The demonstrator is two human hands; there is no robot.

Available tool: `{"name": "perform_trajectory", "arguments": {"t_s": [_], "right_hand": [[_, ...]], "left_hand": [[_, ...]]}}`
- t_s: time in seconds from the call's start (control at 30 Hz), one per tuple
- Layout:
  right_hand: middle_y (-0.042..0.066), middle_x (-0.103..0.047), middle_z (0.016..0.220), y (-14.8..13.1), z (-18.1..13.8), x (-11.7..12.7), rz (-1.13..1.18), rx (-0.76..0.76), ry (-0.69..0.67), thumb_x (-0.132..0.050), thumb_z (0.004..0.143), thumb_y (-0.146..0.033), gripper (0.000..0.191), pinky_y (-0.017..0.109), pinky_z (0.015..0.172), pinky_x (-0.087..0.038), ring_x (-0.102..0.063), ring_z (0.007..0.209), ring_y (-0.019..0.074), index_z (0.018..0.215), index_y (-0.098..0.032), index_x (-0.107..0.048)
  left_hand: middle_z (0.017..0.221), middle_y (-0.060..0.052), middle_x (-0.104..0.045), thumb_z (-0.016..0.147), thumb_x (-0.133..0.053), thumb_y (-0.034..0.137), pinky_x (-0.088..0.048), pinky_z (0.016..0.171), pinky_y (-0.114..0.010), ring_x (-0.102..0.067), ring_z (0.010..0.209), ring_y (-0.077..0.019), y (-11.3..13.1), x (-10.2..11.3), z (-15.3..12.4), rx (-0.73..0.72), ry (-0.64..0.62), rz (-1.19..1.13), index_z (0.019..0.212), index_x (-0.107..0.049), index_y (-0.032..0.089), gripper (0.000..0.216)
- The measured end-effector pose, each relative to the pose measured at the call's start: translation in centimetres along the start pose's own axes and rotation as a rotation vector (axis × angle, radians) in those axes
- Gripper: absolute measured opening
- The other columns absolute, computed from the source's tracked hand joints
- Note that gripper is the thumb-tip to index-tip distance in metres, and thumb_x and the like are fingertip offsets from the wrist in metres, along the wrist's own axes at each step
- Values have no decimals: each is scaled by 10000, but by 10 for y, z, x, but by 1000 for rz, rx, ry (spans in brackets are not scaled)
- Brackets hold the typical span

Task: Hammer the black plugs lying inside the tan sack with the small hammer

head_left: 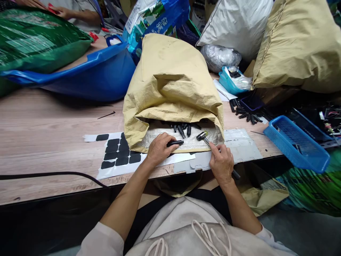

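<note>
My left hand (159, 149) is closed on a slim black plug part (176, 143), holding it flat on the lip of a tan sack (170, 85) lying open towards me. My right hand (221, 163) grips a small hammer (204, 137), its black-and-yellow head resting just right of the part and its handle end sticking out below my palm. Several more black plug parts (183, 128) lie inside the sack's mouth. A white sheet of black foam pads (118, 154) lies under my left wrist.
A blue plastic basket (298, 142) hangs over the table's right edge. Loose black parts (246, 114) and a teal tray (231, 81) sit behind it. Blue and green bags (80, 67) fill the left. Big sacks stand at the back right. Another person's hands (64, 12) work far left.
</note>
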State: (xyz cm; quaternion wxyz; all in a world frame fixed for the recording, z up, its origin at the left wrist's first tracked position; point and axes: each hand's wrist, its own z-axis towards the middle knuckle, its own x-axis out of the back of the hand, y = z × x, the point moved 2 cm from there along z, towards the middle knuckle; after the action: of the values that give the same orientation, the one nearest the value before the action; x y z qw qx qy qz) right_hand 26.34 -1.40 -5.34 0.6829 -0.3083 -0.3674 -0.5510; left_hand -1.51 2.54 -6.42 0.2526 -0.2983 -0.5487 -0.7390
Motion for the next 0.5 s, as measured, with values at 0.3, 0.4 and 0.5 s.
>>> {"name": "perform_trajectory", "arguments": {"t_s": [0.3, 0.4, 0.5], "right_hand": [[81, -635, 960, -3, -2, -1, 25, -23, -26, -527, 931, -80, 466, 348, 713, -316, -451, 845, 228, 1304, -273, -730], [94, -624, 973, -4, -3, -2, 50, -34, -38, -518, 925, -84, 477, 351, 713, -321, -446, 854, 238, 1316, -268, -721], [99, -623, 983, -4, -3, -3, 47, -35, -43, -513, 924, -93, 474, 357, 714, -326, -443, 860, 244, 1313, -269, -718]], "left_hand": [[1031, -51, -748, 1017, -547, 421, -512, 883, -342, -676, 954, -228, 63, 24, -51, -10, -229, -427, 1100, -714, 244, 257], [1008, -45, -765, 1017, -556, 474, -518, 841, -309, -691, 909, -214, 83, 5, -90, -4, -567, -531, 1069, -744, 252, 295], [1010, -48, -770, 998, -550, 488, -520, 850, -317, -702, 945, -233, 69, -38, -119, 81, -684, -452, 1052, -747, 242, 319]]}}
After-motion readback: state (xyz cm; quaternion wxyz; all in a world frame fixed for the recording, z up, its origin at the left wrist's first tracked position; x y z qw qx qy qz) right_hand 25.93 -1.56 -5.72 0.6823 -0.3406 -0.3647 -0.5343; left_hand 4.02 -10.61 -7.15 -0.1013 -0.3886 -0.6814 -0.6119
